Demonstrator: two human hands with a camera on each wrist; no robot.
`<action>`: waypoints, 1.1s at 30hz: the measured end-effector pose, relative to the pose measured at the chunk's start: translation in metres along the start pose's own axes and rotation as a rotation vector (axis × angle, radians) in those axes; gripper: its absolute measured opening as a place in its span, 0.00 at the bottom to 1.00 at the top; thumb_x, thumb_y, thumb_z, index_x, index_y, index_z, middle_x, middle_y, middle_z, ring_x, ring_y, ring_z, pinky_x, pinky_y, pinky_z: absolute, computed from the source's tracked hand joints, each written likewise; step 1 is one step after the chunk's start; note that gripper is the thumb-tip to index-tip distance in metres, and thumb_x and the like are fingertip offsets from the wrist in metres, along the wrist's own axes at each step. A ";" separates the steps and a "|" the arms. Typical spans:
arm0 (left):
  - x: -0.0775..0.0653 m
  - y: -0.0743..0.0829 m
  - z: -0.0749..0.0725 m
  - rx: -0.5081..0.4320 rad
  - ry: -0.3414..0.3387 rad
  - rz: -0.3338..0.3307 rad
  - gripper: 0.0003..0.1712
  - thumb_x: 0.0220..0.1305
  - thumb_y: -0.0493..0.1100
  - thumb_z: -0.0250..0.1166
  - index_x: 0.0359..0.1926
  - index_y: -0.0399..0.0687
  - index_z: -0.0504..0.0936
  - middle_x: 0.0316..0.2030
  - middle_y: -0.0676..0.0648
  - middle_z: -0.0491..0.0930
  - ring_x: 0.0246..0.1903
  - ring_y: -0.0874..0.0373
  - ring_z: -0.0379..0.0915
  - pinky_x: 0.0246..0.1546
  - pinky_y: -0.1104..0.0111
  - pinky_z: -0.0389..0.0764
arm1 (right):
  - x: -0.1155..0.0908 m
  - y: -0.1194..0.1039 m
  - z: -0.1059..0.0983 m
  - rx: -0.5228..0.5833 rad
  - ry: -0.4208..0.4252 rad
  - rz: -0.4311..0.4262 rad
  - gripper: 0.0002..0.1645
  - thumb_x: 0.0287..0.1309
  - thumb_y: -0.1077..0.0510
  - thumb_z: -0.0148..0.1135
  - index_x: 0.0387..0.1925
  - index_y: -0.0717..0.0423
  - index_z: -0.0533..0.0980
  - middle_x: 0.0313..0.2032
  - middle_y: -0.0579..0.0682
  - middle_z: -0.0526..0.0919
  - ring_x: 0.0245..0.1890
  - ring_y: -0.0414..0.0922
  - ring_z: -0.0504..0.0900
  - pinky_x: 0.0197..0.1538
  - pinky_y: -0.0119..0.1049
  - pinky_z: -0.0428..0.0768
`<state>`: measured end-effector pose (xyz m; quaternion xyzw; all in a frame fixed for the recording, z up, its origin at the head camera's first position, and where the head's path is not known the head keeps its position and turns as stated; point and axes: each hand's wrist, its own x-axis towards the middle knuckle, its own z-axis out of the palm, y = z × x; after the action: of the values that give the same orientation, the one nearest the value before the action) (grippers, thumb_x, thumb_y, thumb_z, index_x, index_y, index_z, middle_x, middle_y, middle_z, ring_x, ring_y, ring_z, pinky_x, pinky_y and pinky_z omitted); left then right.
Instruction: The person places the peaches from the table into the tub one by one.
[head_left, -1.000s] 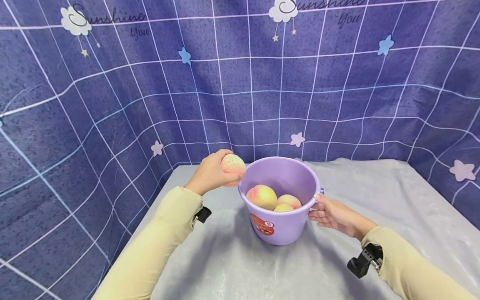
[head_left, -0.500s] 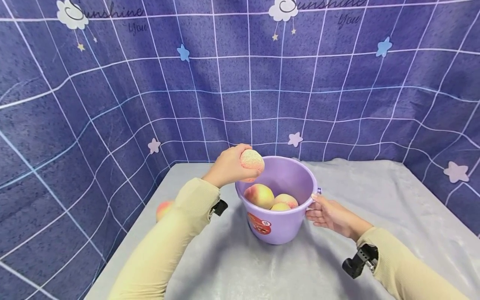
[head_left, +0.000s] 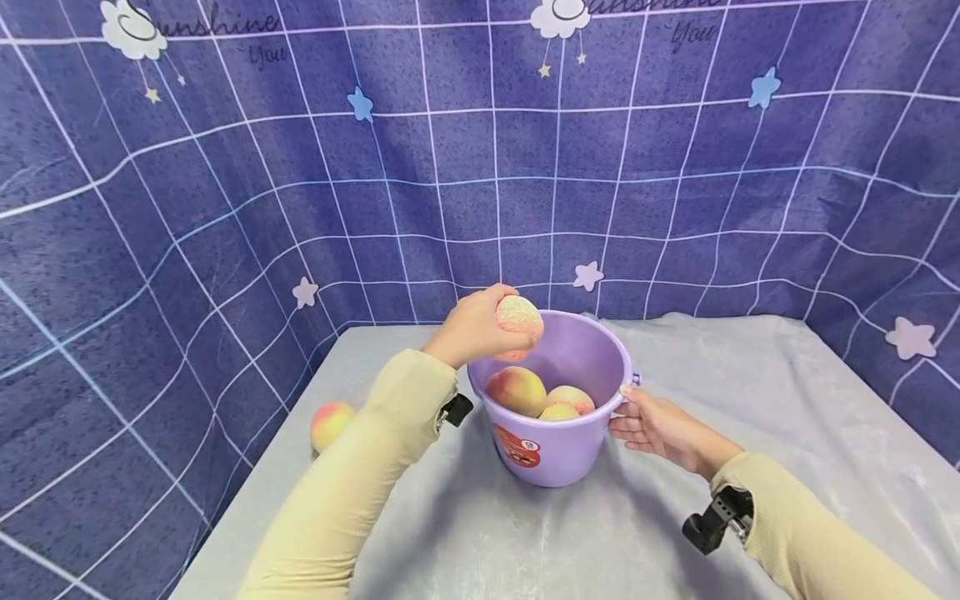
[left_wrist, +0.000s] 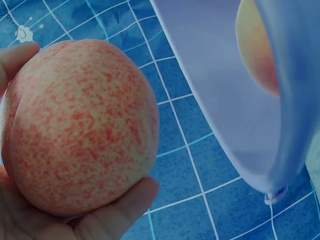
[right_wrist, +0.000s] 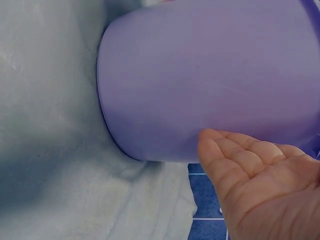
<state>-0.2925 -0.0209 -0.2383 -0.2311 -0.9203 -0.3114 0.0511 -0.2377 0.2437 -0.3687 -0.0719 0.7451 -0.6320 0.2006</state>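
A speckled pink-and-cream peach [head_left: 521, 315] is in my left hand [head_left: 474, 327], thumb and fingers curled round its sides. In the head view, hand and peach overlap the left rim of a purple bucket [head_left: 555, 454]; the left wrist view shows a gap between peach [left_wrist: 87, 127] and bucket [left_wrist: 215, 95]. My right hand [head_left: 667, 429] holds the bucket's right side, thumb on the rim and fingers against the outer wall. Inside lie a large yellow-red peach [head_left: 517, 392], a speckled peach [head_left: 572, 398] and a partly hidden yellow one [head_left: 558, 412].
Another yellow-red peach [head_left: 330, 425] lies on the grey cloth-covered table [head_left: 450, 533], left of the bucket and partly behind my left sleeve [head_left: 360, 475]. A blue gridded curtain [head_left: 420, 192] stands behind and along the left and right sides.
My left hand has carried the peach rightward from beside the bucket to its left rim. The peach on the table has come into sight behind the sleeve. My right hand stays at the bucket.
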 end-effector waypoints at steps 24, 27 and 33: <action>0.024 0.021 0.021 0.130 -0.119 -0.093 0.28 0.45 0.56 0.68 0.45 0.47 0.79 0.34 0.50 0.80 0.36 0.54 0.74 0.35 0.67 0.74 | -0.001 -0.002 0.000 -0.010 -0.002 -0.008 0.45 0.72 0.42 0.28 0.63 0.85 0.49 0.61 0.79 0.59 0.63 0.69 0.60 0.63 0.57 0.62; 0.027 0.024 0.024 0.130 -0.130 -0.092 0.28 0.45 0.56 0.68 0.46 0.47 0.78 0.34 0.50 0.80 0.36 0.55 0.74 0.35 0.68 0.74 | -0.002 -0.002 0.000 -0.006 0.004 -0.004 0.45 0.72 0.42 0.28 0.63 0.85 0.49 0.61 0.78 0.59 0.63 0.69 0.60 0.63 0.57 0.62; 0.029 0.028 0.029 0.120 -0.157 -0.115 0.30 0.45 0.56 0.67 0.49 0.47 0.77 0.35 0.51 0.79 0.36 0.55 0.74 0.35 0.67 0.75 | -0.002 -0.003 0.002 0.002 0.010 0.003 0.45 0.72 0.42 0.29 0.64 0.85 0.49 0.61 0.78 0.59 0.63 0.69 0.60 0.64 0.56 0.61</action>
<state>-0.3040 0.0276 -0.2396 -0.1980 -0.9503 -0.2391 -0.0256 -0.2354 0.2426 -0.3657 -0.0672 0.7455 -0.6329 0.1978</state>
